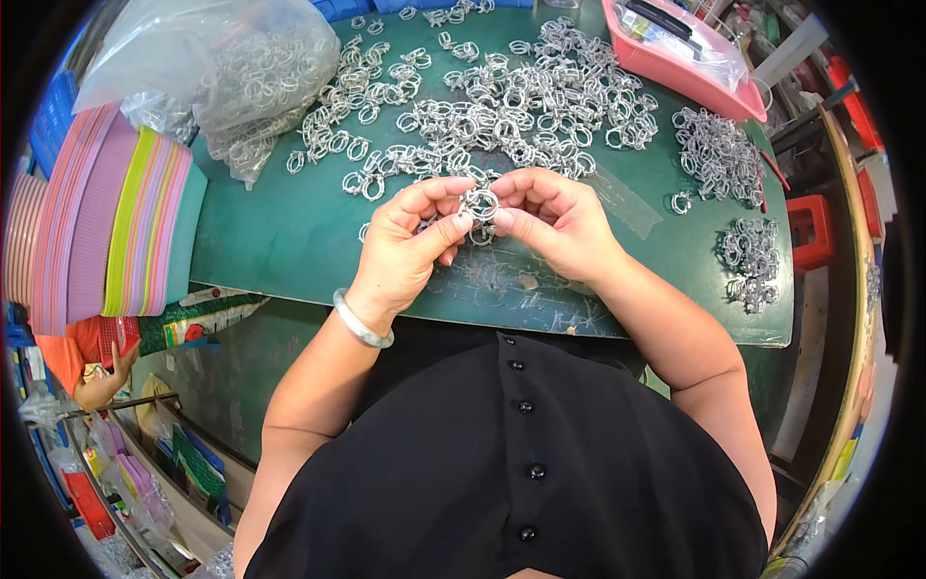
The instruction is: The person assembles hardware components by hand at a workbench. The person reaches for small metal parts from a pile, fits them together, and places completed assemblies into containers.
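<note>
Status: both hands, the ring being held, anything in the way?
Left hand, right hand: both pinching silver metal ring. Ring held over green table. Closest clutter: pile of loose rings, just beyond the hands.

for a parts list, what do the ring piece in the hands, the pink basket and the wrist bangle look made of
Ring piece: probably metal, silvery and shiny, going by its bright highlights.
Pink basket: likely moulded plastic, smooth and evenly coloured.
Bangle: pale, smooth and glossy; stone, glass or plastic, the look alone can't settle which.
</note>
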`<state>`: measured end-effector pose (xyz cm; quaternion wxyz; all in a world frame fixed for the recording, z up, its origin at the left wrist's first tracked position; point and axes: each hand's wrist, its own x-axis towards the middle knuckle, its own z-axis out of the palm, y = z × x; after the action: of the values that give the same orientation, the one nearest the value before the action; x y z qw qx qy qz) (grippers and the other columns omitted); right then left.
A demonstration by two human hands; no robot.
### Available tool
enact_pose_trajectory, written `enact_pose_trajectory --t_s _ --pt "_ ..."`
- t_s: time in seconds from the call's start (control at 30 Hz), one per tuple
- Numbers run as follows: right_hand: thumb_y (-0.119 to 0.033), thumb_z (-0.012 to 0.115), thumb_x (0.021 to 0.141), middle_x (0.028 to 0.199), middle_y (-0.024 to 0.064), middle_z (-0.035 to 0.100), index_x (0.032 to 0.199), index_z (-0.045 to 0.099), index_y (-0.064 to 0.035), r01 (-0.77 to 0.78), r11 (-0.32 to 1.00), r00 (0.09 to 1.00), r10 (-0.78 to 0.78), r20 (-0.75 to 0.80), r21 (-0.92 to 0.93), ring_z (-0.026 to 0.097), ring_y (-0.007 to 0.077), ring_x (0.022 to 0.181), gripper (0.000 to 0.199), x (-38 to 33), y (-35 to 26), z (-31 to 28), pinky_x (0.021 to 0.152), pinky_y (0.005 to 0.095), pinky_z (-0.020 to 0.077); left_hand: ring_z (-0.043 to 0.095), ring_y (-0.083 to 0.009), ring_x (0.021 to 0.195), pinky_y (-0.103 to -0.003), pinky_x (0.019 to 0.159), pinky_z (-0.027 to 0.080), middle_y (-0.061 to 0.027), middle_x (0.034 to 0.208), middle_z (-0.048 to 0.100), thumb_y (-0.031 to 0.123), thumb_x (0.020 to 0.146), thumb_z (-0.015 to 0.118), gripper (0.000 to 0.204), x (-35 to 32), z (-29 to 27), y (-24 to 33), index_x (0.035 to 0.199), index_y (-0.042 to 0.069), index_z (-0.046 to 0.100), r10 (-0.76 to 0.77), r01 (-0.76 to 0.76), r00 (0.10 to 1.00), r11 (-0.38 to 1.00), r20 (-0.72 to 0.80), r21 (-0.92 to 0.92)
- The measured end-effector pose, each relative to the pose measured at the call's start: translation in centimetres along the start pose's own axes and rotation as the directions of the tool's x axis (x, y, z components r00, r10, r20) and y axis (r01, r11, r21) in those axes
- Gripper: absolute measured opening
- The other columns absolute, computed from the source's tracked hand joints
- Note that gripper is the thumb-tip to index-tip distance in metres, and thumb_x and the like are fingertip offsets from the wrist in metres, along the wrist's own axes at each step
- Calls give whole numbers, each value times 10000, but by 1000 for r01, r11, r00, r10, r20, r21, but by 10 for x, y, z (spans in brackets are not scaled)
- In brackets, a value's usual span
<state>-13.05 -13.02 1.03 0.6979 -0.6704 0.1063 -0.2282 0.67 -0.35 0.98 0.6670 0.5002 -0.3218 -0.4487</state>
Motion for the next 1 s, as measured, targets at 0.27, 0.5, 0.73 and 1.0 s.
enact_pose_trajectory --t_s 0.27,0.5,0.73,1.0 --pt "-53 623 790 821 21 596 924 578 3 85 987 996 -88 -20 -133 551 72 724 152 0 5 -4 651 215 458 511 -78 686 -182 530 414 -46 891 563 -25 808 559 316 -2 0 0 1121 9 530 106 -108 992 994 65 19" --pt "57 628 730 860 56 565 882 568 4 395 864 916 -397 60 -312 566 120 752 171 5 9 -4 686 245 473 491 -68 728 -183 601 432 -51 970 549 -31 780 589 411 -2 7 -1 1177 22 499 226 -222 974 964 -10 146" --pt "81 596 752 906 48 559 962 542 0 316 941 947 -321 -20 -123 554 107 802 232 1 6 0 729 238 464 471 -67 764 -197 701 431 -63 1061 555 -31 749 618 495 -1 3 -5 1218 47 476 271 -272 962 950 24 152" --pt "91 560 774 943 48 554 1040 504 3 294 954 956 -294 9 -56 543 108 852 286 1 6 -1 779 246 450 472 -63 780 -199 712 424 -64 1055 568 -26 748 625 532 -1 3 -6 1244 53 450 287 -287 958 945 26 156"
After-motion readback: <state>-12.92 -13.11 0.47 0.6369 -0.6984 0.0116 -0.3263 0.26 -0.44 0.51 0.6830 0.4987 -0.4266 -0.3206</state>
